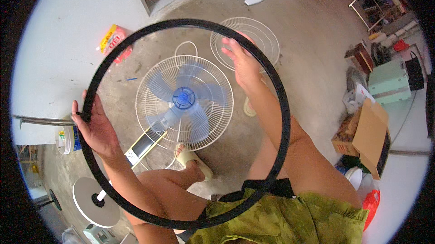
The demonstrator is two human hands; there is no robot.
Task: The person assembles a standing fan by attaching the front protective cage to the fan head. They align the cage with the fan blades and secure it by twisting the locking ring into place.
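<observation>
A large black ring [284, 121] is held up across the middle of the view. My left hand [97, 130] grips its left side, with the thumb outside and the fingers behind. At the upper right, my right hand [246, 65] is closed around the ring, which hides part of its fingers. Through the ring I see an electric fan [183, 99] lying on the floor, with translucent blue blades against a white wire rear grille. A second white wire grille [247, 22] lies flat beyond it, partly covered by the ring and my right hand.
A red and yellow packet [113, 37] lies by the left wall. A round white disc base [86, 201] stands at the lower left, near a white bucket [68, 139]. On the right are an open cardboard box [369, 135] and a pale green case [389, 80]. A sandalled foot [192, 160] is beside the fan.
</observation>
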